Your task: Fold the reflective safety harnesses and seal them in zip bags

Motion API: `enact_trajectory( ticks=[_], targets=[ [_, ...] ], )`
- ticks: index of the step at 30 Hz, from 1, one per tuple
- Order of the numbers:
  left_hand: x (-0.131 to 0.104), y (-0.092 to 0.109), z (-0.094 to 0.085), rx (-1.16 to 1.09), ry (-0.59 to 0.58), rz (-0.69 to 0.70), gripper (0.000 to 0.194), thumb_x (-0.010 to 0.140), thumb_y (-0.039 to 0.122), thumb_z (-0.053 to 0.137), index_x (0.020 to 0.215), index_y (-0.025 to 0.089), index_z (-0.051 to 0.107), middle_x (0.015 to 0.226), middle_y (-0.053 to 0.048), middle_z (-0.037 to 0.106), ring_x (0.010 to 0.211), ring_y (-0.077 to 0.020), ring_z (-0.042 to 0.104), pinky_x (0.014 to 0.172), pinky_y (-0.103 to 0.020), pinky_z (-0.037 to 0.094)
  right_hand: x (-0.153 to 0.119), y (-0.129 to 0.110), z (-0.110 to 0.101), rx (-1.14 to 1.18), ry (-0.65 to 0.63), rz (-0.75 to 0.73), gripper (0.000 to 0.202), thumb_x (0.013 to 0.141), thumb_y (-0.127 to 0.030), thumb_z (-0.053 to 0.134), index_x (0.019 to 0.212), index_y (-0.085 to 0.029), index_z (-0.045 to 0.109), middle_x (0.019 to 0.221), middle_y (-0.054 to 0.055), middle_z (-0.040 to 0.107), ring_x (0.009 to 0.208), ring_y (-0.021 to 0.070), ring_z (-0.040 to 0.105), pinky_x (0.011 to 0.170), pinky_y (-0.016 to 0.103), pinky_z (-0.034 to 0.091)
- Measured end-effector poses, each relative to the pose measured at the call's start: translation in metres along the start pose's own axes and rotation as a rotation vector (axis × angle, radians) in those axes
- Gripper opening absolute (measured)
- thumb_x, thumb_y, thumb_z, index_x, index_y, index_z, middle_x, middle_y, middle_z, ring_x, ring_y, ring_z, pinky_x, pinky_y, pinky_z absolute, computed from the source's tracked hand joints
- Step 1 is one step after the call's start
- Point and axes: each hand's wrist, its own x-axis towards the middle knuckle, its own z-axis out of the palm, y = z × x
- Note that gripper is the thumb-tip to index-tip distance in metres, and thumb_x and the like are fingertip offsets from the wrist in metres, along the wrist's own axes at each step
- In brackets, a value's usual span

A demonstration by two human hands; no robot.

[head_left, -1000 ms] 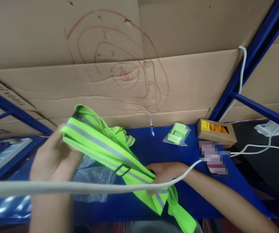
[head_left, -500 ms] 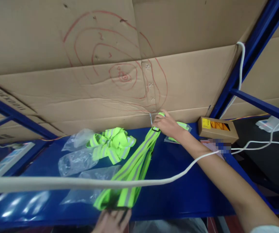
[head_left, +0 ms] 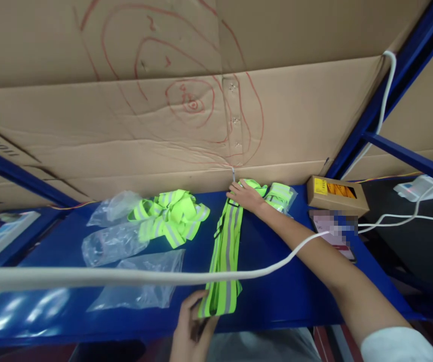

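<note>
My left fingers pinch this reflective strap, already folded lengthwise; my right fingers cover its far end, clamped or not I can't tell; left of them, a strap heap lies unfolded

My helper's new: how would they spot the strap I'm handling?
On the blue table, find the white cable. The strap passes behind it, between your left hand and right hand. It's folded long and straight, unlike the tangled pile to its left.

The green reflective strap came down along the table; the right hand moved to the back, the left hand to the front.
</note>
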Motion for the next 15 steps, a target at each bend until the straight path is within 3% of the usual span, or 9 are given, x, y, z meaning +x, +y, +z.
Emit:
enact_trajectory(
  ticks=[4,6,8,10,12,15],
  targets=[
    [-0.01,0.002,0.012,-0.208,-0.052,-0.122,0.072,0.069,0.06,0.08,0.127,0.035,0.044,0.1,-0.003,0.078,0.098,-0.0298,0.075,0.093,-0.041,0.06,-0.014,-0.011,-0.02,0.014,0.002,0.003,0.049,0.101,-0.006,0.038,0.147,-0.017,0.049,0.157,0.018,0.044,0.15,0.0298,0.034,0.123,0.06,0.018],
    [-0.013,0.005,0.015,-0.298,-0.081,-0.19,0.067,0.073,0.059,0.079,0.123,0.035,0.043,0.098,-0.002,0.078,0.098,-0.0309,0.076,0.094,-0.045,0.061,-0.031,-0.026,-0.042,0.069,0.004,0.017,0.065,0.094,0.002,0.042,0.156,-0.018,0.038,0.164,0.019,0.033,0.154,0.0316,0.026,0.123,0.063,0.013],
    [-0.013,0.005,0.016,-0.374,-0.11,-0.243,0.063,0.074,0.057,0.08,0.119,0.033,0.044,0.1,-0.003,0.078,0.1,-0.0318,0.075,0.096,-0.047,0.061,-0.058,-0.048,-0.066,0.201,-0.004,0.023,0.075,0.087,0.006,0.047,0.158,-0.016,0.035,0.165,0.02,0.03,0.156,0.0317,0.023,0.124,0.061,0.011],
    [-0.012,0.003,0.015,-0.429,-0.131,-0.287,0.062,0.072,0.056,0.083,0.117,0.032,0.048,0.102,-0.003,0.077,0.104,-0.0334,0.074,0.098,-0.048,0.061,-0.092,-0.078,-0.088,0.385,0.006,0.077,0.059,0.095,-0.003,0.045,0.151,-0.017,0.045,0.158,0.017,0.044,0.15,0.0294,0.036,0.124,0.057,0.022],
    [-0.011,-0.001,0.015,-0.474,-0.152,-0.349,0.063,0.068,0.055,0.086,0.116,0.033,0.052,0.107,-0.003,0.077,0.11,-0.035,0.072,0.1,-0.049,0.06,-0.128,-0.112,-0.102,0.631,0.018,0.208,0.042,0.103,-0.023,0.047,0.145,-0.02,0.052,0.148,0.015,0.056,0.137,0.0265,0.052,0.117,0.049,0.039],
    [-0.014,-0.01,0.017,-0.55,-0.181,-0.467,0.065,0.063,0.055,0.09,0.117,0.039,0.059,0.115,-0.001,0.075,0.12,-0.035,0.067,0.105,-0.046,0.058,-0.175,-0.162,-0.103,0.937,0.011,0.519,0.049,0.101,-0.038,0.055,0.147,-0.023,0.047,0.143,0.013,0.059,0.133,0.0247,0.057,0.111,0.043,0.048]
  ],
)
